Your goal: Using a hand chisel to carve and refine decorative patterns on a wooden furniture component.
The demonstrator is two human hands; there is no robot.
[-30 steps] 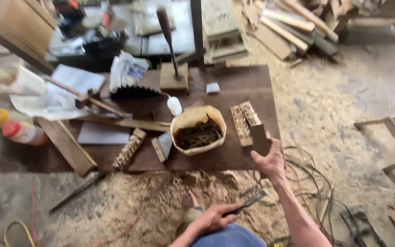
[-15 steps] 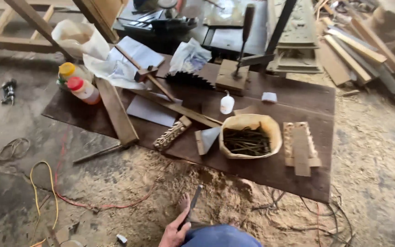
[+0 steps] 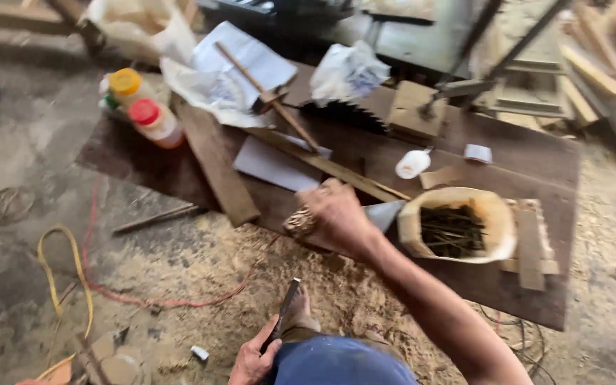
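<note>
**Right hand over the carved piece, left hand low with the chisel**

You are looking down at a dark brown board [image 3: 507,153] that lies flat on the sawdust floor [image 3: 180,267] and carries almost everything. On its far left corner stand two bottles, one with a yellow cap [image 3: 125,82] and one with a red cap [image 3: 152,120]. Near its right end sits a round pale container of dark nails [image 3: 456,224], and just beside that a small carved wooden block [image 3: 532,242].

Your right arm reaches forward and to the left across the near edge of the board. Your right hand [image 3: 338,215] is closed down over one end of a short carved wooden piece [image 3: 298,222]; only that patterned end shows at the left of your fingers, so you cannot tell for sure how firm the grip is. The piece lies at the near edge of the board, left of the nail container. Its long axis seems to run from the near left toward the far right, under your palm.

Your left hand [image 3: 253,362] stays low, near your body at the lower edge of the view, and it holds a thin dark chisel [image 3: 284,308] that points up and away from you. It is well apart from the carved piece, so your right hand is clearly the nearer one.
</note>
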